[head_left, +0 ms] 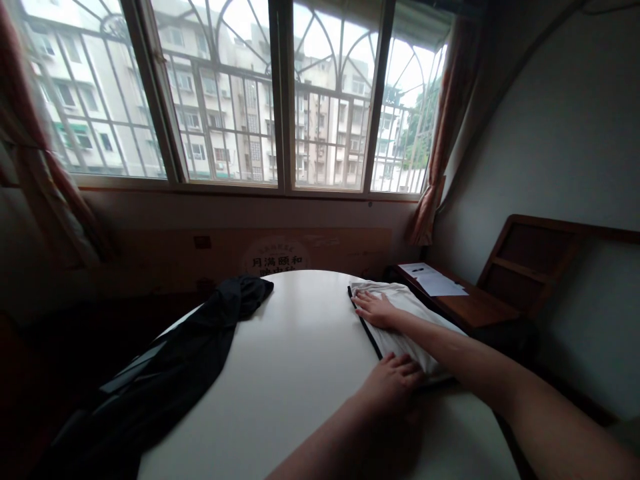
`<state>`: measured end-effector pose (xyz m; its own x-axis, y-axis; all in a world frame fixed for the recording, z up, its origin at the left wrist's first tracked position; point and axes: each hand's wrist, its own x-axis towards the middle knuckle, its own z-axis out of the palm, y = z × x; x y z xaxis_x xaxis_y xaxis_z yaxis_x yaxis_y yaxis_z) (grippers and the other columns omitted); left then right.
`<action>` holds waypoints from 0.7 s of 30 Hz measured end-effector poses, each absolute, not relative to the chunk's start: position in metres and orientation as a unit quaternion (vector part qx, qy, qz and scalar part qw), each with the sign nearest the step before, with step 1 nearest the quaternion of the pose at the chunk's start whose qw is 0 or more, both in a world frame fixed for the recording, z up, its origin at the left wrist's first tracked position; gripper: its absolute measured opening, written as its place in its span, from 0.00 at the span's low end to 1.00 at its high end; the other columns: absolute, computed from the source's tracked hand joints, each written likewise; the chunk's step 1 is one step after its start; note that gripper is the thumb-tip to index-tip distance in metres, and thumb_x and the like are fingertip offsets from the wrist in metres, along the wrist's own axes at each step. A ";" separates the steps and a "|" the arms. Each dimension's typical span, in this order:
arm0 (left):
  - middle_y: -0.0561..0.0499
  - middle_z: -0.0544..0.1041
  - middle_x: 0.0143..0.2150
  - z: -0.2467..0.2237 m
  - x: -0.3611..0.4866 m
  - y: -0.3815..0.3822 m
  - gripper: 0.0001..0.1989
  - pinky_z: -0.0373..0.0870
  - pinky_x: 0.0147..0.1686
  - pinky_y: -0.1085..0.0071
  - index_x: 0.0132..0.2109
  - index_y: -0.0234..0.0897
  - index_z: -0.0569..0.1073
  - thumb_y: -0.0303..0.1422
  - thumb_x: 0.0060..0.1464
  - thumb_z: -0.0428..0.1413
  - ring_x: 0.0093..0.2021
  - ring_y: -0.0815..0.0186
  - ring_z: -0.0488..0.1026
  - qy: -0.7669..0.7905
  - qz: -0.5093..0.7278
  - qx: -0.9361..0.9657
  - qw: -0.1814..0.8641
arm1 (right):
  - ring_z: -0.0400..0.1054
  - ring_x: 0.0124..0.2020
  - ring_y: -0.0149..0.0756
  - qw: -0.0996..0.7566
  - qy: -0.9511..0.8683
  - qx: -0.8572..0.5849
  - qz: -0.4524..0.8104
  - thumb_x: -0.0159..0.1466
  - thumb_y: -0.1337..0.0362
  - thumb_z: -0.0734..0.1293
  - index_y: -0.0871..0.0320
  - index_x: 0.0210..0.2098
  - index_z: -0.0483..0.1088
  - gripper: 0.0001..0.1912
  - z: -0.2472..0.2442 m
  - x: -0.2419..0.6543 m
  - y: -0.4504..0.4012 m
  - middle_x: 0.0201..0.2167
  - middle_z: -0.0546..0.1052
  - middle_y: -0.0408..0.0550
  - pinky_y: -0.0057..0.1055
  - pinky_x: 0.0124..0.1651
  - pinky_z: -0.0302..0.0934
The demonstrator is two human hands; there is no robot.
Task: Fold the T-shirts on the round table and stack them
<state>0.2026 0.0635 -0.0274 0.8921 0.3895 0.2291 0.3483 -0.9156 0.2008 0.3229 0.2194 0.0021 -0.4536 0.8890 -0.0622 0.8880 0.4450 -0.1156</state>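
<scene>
The round white table (280, 373) spans the middle, its surface running between two cloths. A dark garment (200, 347) drapes over its edge from eight to eleven o'clock. The black-edged white cloth (415, 313) lies flat at two, by the rim. On it, the right hand (375, 310) spreads wide; the left hand (395, 381), fingers loosely bent, touches its nearer part.

Place: home-like room | barred windows (330, 100) framed by patterned curtains (433, 147) | apartment blocks (320, 127) seen outside | round white desk (295, 333) set beneath the windows | wooden chair (525, 260) placed by the wall
</scene>
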 end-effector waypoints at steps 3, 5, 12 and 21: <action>0.42 0.68 0.66 -0.028 0.201 0.063 0.35 0.54 0.66 0.49 0.66 0.37 0.63 0.42 0.53 0.60 0.67 0.49 0.61 0.194 0.128 0.969 0.083 | 0.33 0.75 0.55 0.009 -0.844 -0.531 0.072 0.72 0.45 0.46 0.49 0.73 0.49 0.33 0.006 0.314 0.238 0.75 0.45 0.50 0.71 0.67 0.29; 0.42 0.67 0.67 -0.027 0.201 0.062 0.36 0.52 0.67 0.49 0.66 0.38 0.63 0.42 0.53 0.60 0.68 0.49 0.60 0.195 0.126 0.969 0.086 | 0.35 0.75 0.55 0.015 -0.846 -0.527 0.073 0.72 0.44 0.47 0.48 0.72 0.50 0.33 0.009 0.315 0.245 0.75 0.45 0.49 0.70 0.68 0.31; 0.43 0.68 0.66 -0.021 0.197 0.058 0.33 0.53 0.68 0.52 0.65 0.37 0.64 0.41 0.55 0.58 0.67 0.50 0.61 0.196 0.146 0.964 0.102 | 0.38 0.75 0.47 0.085 -0.822 -0.562 0.028 0.72 0.48 0.47 0.59 0.74 0.43 0.36 0.011 0.371 0.232 0.74 0.46 0.53 0.50 0.72 0.38; 0.44 0.67 0.68 -0.026 0.200 0.056 0.32 0.50 0.69 0.49 0.66 0.40 0.63 0.42 0.57 0.55 0.69 0.51 0.60 0.217 0.152 0.956 0.127 | 0.44 0.73 0.50 0.035 -0.783 -0.621 0.030 0.71 0.46 0.53 0.65 0.71 0.54 0.38 -0.015 0.418 0.234 0.72 0.53 0.62 0.44 0.72 0.39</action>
<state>0.2000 0.0560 -0.0260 0.8595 0.4532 0.2362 0.3756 -0.8736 0.3096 0.4178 0.2338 -0.0154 -0.2270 0.9737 0.0177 0.9696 0.2276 -0.0893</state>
